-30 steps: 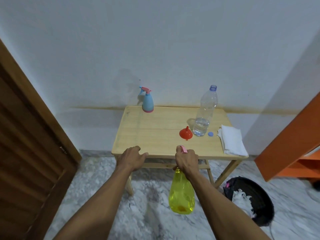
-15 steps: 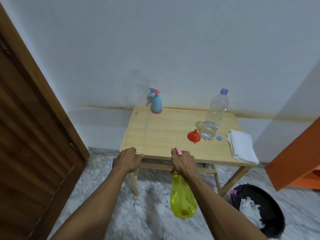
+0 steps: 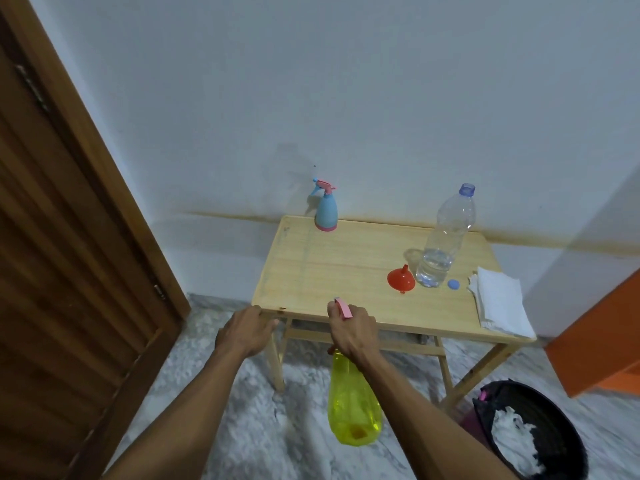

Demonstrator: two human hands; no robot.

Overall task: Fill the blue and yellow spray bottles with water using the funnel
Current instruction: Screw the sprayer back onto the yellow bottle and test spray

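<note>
My right hand (image 3: pixel 351 330) grips the pink spray head of the yellow spray bottle (image 3: pixel 353 407), which hangs below the front edge of the wooden table (image 3: pixel 332 268). Resting on the table's front left corner is my left hand (image 3: pixel 246 330), fingers curled over the edge. The blue spray bottle (image 3: pixel 325 211) with a pink trigger stands upright at the table's back left. A red funnel (image 3: pixel 401 279) lies mouth down on the table beside a clear water bottle (image 3: pixel 445 237), uncapped and holding a little water. Its blue cap (image 3: pixel 453 284) lies next to it.
A folded white cloth (image 3: pixel 498 303) lies on the table's right end. A black bin (image 3: pixel 530 434) with white waste stands on the marble floor at the right. A wooden door (image 3: pixel 65 271) is at the left, an orange cabinet (image 3: pixel 602 337) at the right.
The view has swung left, so the table now sits further right in the frame. Both hands keep their hold; the yellow bottle still hangs from my right hand.
</note>
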